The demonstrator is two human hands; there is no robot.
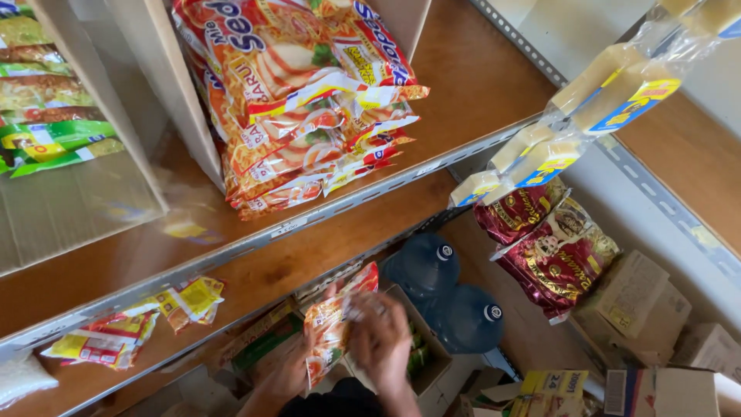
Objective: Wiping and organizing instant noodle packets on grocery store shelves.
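Low in the head view, both my hands hold an orange and red noodle packet (pixel 333 320) above an open cardboard box (pixel 432 363) on the floor. My right hand (pixel 380 340) grips the packet's right side from above. My left hand (pixel 289 374) supports it from below on the left. A stack of similar orange packets (pixel 297 108) lies on the upper wooden shelf (pixel 478 69), leaning against a cardboard divider (pixel 166 69).
Green packets (pixel 46 93) fill a box at upper left. Yellow and red sachets (pixel 139 320) lie on the lower shelf. Two blue water bottles (pixel 448 293) stand on the floor beside red bags (pixel 552 247) and cardboard boxes (pixel 641 305). A strip of clear hanging packs (pixel 587 100) dangles at right.
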